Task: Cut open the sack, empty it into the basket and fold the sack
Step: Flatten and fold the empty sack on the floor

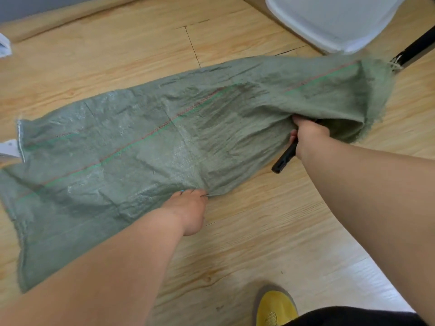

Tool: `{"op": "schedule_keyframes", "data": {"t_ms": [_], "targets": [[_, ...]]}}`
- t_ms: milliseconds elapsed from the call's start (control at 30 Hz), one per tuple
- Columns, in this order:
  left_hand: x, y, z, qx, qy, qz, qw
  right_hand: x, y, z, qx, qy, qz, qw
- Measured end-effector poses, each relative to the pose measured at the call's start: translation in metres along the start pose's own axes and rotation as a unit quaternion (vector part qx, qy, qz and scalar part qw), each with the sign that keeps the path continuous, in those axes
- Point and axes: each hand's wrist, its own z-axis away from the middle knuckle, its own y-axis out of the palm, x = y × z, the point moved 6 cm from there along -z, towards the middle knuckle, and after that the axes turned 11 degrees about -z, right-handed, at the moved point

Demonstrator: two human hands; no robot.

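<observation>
A green woven sack lies flattened across the wooden floor, with a red and green stripe running along it. Its right end is folded over near the top right. My left hand pinches the sack's near edge at the middle. My right hand grips the sack's right part together with a black cutter handle that sticks out below the fist. A white plastic basket stands at the top right; its inside is not visible.
A black bar slants beside the basket at the right edge. My yellow shoe is at the bottom. White objects sit at the left edge. The wall base runs along the top left.
</observation>
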Motion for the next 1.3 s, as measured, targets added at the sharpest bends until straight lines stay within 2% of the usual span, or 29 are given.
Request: {"op": "schedule_keyframes", "data": {"t_ms": [33,100,167,233,267,300,333,367,433,500,567,633,733,800,900,1000,1067,1133,1200,1300], "targets": [[0.002,-0.001,0.001,-0.006,-0.001,0.008,1.000,0.010,0.009,0.001,0.015,-0.025,-0.015,0.999],[0.007,-0.005,0.001,-0.026,-0.010,0.024,0.999,0.044,0.041,0.010,0.073,-0.160,0.031,0.984],[0.009,-0.012,0.001,-0.053,-0.019,0.028,0.998,0.078,0.078,0.039,0.173,-0.277,0.094,0.940],[0.012,-0.016,0.001,-0.057,-0.027,0.028,0.998,0.095,0.101,0.059,0.232,-0.311,0.230,0.893],[0.013,-0.017,0.002,-0.051,-0.032,0.024,0.998,0.094,0.106,0.061,0.220,-0.301,0.346,0.861],[0.015,-0.017,0.003,-0.045,-0.036,0.018,0.998,0.092,0.103,0.056,0.169,-0.279,0.460,0.826],[0.017,-0.016,0.002,-0.040,-0.039,0.015,0.998,0.093,0.097,0.054,0.115,-0.272,0.518,0.803],[0.018,-0.015,0.002,-0.040,-0.039,0.014,0.998,0.092,0.090,0.053,0.075,-0.284,0.529,0.796],[0.019,-0.014,0.003,-0.051,-0.033,0.008,0.998,0.086,0.072,0.054,0.044,-0.324,0.461,0.825],[0.019,-0.012,0.003,-0.058,-0.027,0.010,0.998,0.082,0.046,0.048,0.014,-0.309,0.414,0.856],[0.016,-0.008,0.005,-0.062,-0.014,0.027,0.998,0.065,0.018,0.029,-0.013,-0.214,0.339,0.916],[0.009,-0.005,0.007,-0.062,0.011,0.041,0.997,0.040,0.000,0.016,0.020,-0.128,0.248,0.960],[0.004,-0.005,0.010,-0.072,0.032,0.057,0.995,-0.003,-0.009,0.017,0.111,-0.003,0.137,0.984],[0.009,-0.006,0.013,-0.082,0.015,0.077,0.994,-0.011,-0.007,0.019,0.097,0.041,0.087,0.991],[0.023,-0.004,0.019,-0.093,-0.030,0.112,0.989,0.006,0.017,0.041,0.052,-0.002,0.018,0.999],[0.035,0.005,0.028,-0.075,-0.075,0.167,0.980,0.021,0.063,0.079,0.125,-0.113,0.050,0.984],[0.038,0.012,0.035,-0.074,-0.087,0.190,0.975,0.027,0.103,0.122,0.208,-0.232,0.142,0.940],[0.039,0.017,0.043,-0.079,-0.084,0.203,0.972,0.019,0.147,0.178,0.297,-0.333,0.235,0.864],[0.044,0.026,0.052,-0.085,-0.083,0.209,0.971,-0.007,0.182,0.237,0.368,-0.401,0.338,0.768],[0.069,0.038,0.074,-0.120,-0.113,0.255,0.953,-0.070,0.214,0.318,0.465,-0.473,0.458,0.592]]}}
